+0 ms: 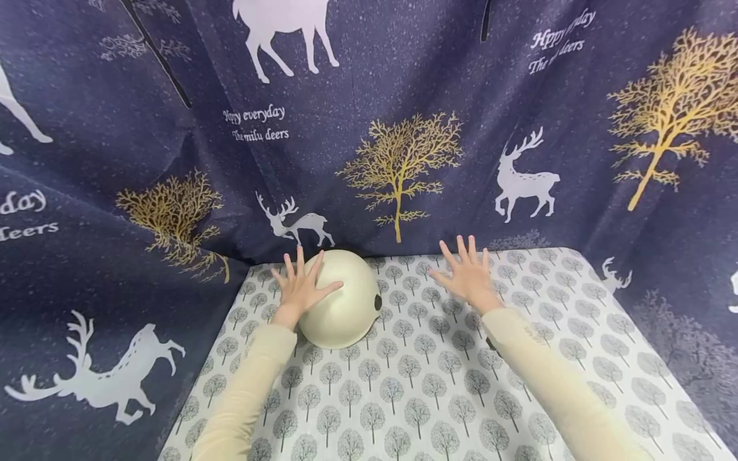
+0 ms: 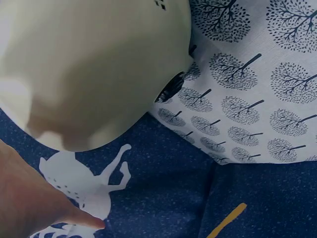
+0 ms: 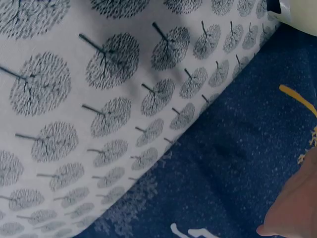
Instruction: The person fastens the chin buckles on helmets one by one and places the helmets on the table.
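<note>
A cream dome-shaped object (image 1: 346,299) with a dark opening on its right side sits near the back left of the table (image 1: 415,384). My left hand (image 1: 301,285) rests flat on its left top, fingers straight and spread. In the left wrist view the dome (image 2: 94,64) fills the upper left, with a fingertip (image 2: 84,220) at the bottom left. My right hand (image 1: 468,272) hovers open over the cloth to the dome's right, fingers spread, holding nothing. Only a fingertip (image 3: 297,208) of it shows in the right wrist view.
The table carries a white cloth printed with grey trees. A dark blue curtain (image 1: 403,115) with deer and golden trees hangs close behind and at both sides. The table's back edge (image 3: 198,134) meets this curtain.
</note>
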{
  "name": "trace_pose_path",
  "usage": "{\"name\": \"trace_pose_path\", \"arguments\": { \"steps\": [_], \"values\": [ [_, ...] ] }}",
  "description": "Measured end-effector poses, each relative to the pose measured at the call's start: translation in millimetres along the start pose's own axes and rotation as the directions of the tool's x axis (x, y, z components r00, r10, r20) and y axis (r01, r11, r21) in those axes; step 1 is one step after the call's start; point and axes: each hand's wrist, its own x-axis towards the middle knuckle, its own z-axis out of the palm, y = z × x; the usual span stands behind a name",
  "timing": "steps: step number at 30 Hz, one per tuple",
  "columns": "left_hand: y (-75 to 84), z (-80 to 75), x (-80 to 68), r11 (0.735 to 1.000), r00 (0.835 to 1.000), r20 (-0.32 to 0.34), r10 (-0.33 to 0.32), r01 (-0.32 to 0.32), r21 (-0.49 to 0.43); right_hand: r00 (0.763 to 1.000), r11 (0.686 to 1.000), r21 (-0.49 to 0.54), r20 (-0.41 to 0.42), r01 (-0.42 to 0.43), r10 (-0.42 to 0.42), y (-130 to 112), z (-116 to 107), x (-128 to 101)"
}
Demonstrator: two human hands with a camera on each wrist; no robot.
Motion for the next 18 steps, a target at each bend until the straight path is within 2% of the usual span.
{"name": "trace_pose_path", "arguments": {
  "steps": [9,18],
  "values": [
    [-6.6,8.5,2.2,1.000,1.000,0.020,-0.018,0.018,0.025,1.000,1.000,0.030,0.015,0.007,-0.008,-24,11,6],
    [-20.6,10.8,1.6,0.999,0.998,0.046,-0.047,0.048,-0.020,0.998,0.991,0.130,0.048,0.022,-0.028,-58,22,12]
  ]
}}
